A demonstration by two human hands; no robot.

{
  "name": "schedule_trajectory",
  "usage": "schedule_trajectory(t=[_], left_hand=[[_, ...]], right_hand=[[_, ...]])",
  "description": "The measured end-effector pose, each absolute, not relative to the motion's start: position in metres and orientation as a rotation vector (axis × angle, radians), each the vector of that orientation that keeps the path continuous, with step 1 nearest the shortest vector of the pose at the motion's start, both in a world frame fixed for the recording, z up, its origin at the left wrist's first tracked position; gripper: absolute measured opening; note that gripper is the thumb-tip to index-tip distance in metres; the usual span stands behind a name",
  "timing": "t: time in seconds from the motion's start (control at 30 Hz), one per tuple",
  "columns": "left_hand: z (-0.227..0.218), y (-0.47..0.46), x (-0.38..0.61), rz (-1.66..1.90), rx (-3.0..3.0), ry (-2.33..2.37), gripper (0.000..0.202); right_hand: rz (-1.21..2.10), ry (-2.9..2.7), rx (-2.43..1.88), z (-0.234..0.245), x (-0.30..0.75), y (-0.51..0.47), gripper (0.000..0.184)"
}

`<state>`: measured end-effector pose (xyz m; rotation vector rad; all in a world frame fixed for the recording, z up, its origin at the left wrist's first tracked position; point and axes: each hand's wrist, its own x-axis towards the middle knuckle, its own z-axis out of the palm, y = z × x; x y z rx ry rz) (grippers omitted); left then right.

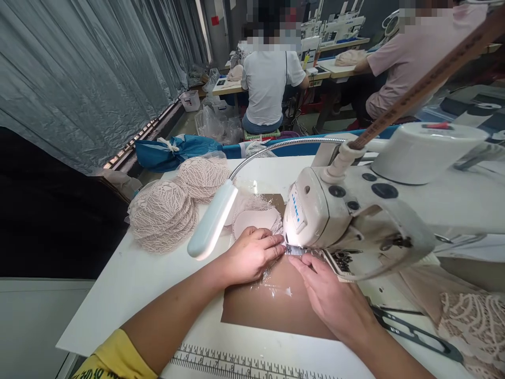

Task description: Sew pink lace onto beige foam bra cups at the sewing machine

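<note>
A white sewing machine (315, 210) stands over the work, its presser foot (295, 250) down between my hands. My left hand (254, 253) is closed on a pale pink lace piece (256, 220) just left of the foot, fingers bent and pressing it down. Close to the foot on the right is my right hand (327, 289), thumb and forefinger pinched together; whatever is between them is too small to make out. Under both hands lies a brown sheet (272, 310) with a shiny patch.
Stacks of lace pieces (162, 218) sit on the white table (130, 295) at left. A lit lamp (213, 218) on a bendy neck hangs above. Dark green thread snips (418, 334) and more lace (473, 326) lie at right. A printed ruler (236, 363) runs along the front. Two people sit beyond.
</note>
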<state>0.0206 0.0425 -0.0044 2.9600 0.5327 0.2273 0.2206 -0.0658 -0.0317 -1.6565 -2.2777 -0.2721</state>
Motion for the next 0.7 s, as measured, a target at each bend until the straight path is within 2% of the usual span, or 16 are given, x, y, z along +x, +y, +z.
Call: schedule_trajectory(t=[0.27, 0.43, 0.57, 0.7], left_hand=[[0.008, 0.038, 0.021, 0.156, 3.023, 0.706, 0.030], [0.029, 0.030, 0.015, -0.042, 2.979, 0.809, 0.035], [0.042, 0.026, 0.011, -0.186, 2.848, 0.769, 0.033], [0.039, 0.028, 0.012, -0.126, 2.758, 0.674, 0.026]], right_hand=[[-0.247, -2.207, -1.708, -0.039, 0.223, -0.071, 0.041], [-0.189, -2.200, -1.666, -0.035, 0.226, -0.071, 0.038], [-0.169, -2.174, -1.675, -0.034, 0.228, -0.071, 0.039], [-0.135, -2.165, -1.693, -0.037, 0.228, -0.072, 0.040]])
